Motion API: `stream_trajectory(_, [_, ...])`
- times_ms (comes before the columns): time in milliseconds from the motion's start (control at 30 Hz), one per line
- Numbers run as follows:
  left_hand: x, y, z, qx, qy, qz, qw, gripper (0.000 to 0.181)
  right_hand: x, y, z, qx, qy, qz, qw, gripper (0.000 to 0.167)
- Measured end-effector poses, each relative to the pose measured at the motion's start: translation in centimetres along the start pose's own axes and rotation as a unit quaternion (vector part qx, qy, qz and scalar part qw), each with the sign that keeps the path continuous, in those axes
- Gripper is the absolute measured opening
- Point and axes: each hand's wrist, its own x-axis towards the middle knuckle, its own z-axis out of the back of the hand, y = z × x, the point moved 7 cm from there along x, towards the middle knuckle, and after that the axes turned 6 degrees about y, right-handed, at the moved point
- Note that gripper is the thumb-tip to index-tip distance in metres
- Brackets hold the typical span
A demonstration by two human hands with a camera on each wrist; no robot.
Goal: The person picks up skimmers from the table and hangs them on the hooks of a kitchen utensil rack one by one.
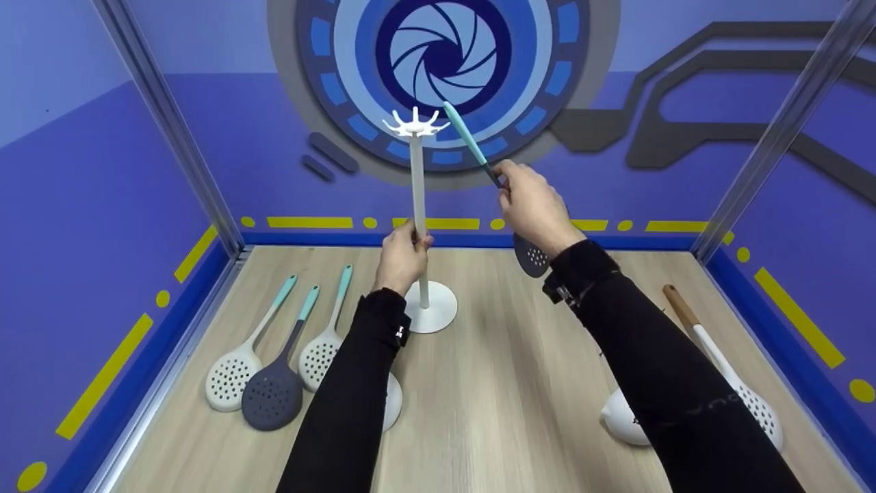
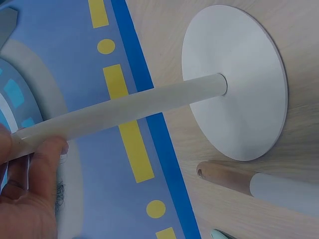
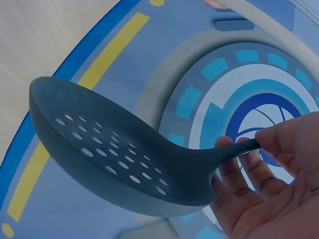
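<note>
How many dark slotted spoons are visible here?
2: the raised spoon in the right hand, and the resting spoon at left on the table. Sleeves may hide more.

Desk, wood-grain | white stand | left: two white skimmers, grey skimmer | right: brown-handled skimmer | two part-hidden white utensils

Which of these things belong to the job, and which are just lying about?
In the job, judging by the hands:
stand, gripped by the left hand
raised skimmer, held by the right hand

Lying about, at least for now:
two pale skimmers
dark skimmer
wood-handled skimmer
two half-hidden white things
</note>
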Motion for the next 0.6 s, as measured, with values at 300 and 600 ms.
stream_trajectory(300, [0.19,0.08,-0.05,0.007,-0.001,-0.001,1.0,0.013,0.34,-0.06,0.42,-0.007,-0.008,0.002,0.9999,0.034])
stream_trajectory(600, [0.17,0.17,-0.07,0.018,0.001,-0.002,0.9998,0.016,0.39,-0.08,0.47,-0.013,-0.012,0.003,0.9998,0.034])
